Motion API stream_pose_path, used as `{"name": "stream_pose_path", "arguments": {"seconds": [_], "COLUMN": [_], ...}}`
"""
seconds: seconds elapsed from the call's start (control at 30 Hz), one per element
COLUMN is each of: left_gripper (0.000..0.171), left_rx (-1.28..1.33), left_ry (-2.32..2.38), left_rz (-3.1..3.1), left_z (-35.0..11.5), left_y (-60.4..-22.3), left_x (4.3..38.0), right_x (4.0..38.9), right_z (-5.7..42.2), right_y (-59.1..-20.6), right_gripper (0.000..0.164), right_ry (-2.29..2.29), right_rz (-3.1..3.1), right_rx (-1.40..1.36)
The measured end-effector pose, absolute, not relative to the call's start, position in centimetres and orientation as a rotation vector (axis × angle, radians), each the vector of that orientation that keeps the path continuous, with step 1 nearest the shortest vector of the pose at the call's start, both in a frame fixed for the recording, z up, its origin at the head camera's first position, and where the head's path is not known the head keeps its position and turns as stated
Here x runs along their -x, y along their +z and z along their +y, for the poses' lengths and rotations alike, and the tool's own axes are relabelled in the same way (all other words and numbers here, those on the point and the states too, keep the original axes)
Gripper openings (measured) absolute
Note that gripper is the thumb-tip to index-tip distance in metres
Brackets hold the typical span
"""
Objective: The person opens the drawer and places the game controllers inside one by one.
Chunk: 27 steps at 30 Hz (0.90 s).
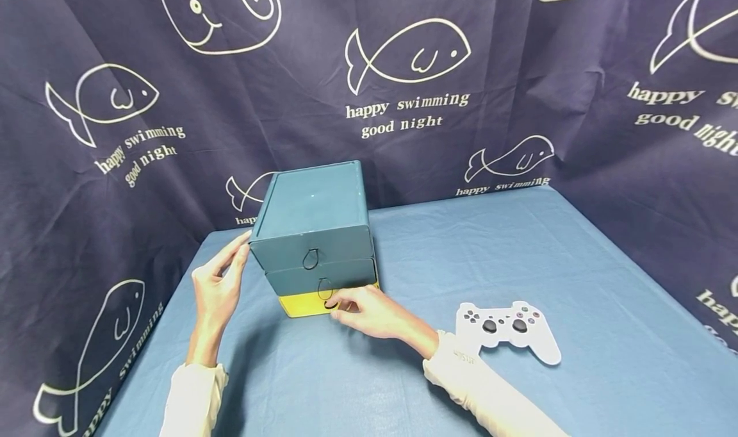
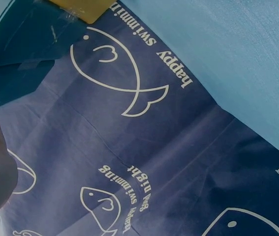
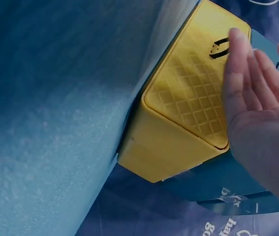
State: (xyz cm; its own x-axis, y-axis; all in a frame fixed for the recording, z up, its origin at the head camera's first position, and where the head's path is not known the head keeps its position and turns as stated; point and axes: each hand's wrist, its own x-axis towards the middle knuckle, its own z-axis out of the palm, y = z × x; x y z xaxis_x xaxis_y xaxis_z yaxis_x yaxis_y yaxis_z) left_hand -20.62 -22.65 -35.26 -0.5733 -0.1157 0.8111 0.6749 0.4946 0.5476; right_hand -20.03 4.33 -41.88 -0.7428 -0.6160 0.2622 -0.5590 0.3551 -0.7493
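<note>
A stacked drawer box has a teal upper part [image 1: 314, 200] and a yellow bottom drawer [image 1: 300, 305]; its textured yellow front shows in the right wrist view. My left hand [image 1: 218, 289] steadies the box's left side, fingers extended and touching near the upper front corner; only part of it enters the left wrist view. Low at the front, my right hand [image 1: 371, 312] holds the yellow drawer's black loop handle [image 3: 221, 48] at its fingertips, which cover the end of the loop. Thin dark loops [image 1: 311, 259] hang on the two teal drawer fronts above.
A white game controller [image 1: 507, 328] lies right of the box, beside my right sleeve [image 1: 478, 376]. Blue cloth [image 1: 450, 251] covers the table. Dark fabric walls [image 1: 415, 155] with fish drawings stand behind and at both sides.
</note>
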Motion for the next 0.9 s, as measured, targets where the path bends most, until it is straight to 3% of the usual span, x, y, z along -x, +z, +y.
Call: {"name": "stream_pose_path", "arguments": {"seconds": [0.9], "left_gripper": [0.023], "left_rx": [0.456], "left_ry": [-1.179], "left_rz": [-1.892], "left_z": [-22.6], "left_y": [-35.3], "left_x": [20.6], "right_x": [21.4], "right_z": [2.8], "right_y": [-42.6], "right_gripper": [0.028], "right_ry": [-1.140], "right_rz": [2.613], "right_rx": [1.095]}}
